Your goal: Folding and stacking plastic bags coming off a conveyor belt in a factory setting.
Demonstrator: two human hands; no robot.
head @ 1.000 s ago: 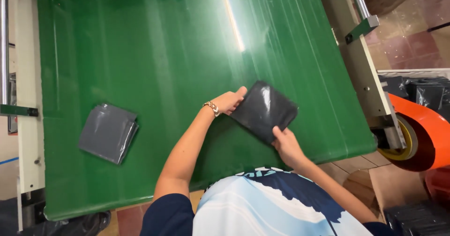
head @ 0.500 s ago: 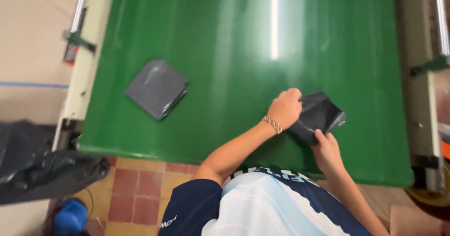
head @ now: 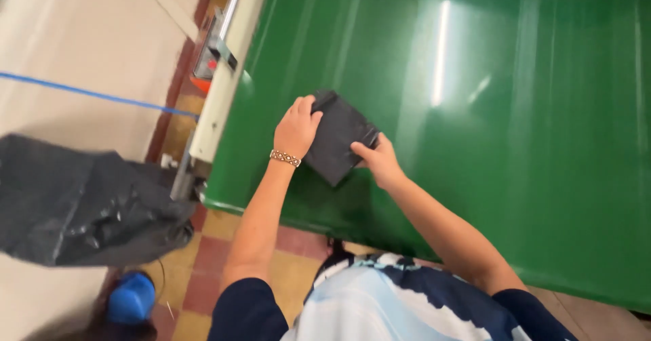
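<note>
1. Dark grey plastic packet (head: 337, 136) sits mid-frame on the shiny green tabletop (head: 515, 131), near its left edge.
2. Left hand (head: 297, 128) lies curled over its left side, fingers pressing down; right hand (head: 376, 159) pinches the right edge.
3. Looks light, floppy and kinda slick, so I'd grab opposite edges.
4. Black bag (head: 81, 209) slumps on the floor, lower left.

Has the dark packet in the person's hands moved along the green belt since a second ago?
Cannot tell. The camera swung between pictures. The dark packet now lies near the belt's left rail, between the left hand and right hand, but it may be a different packet.
</note>
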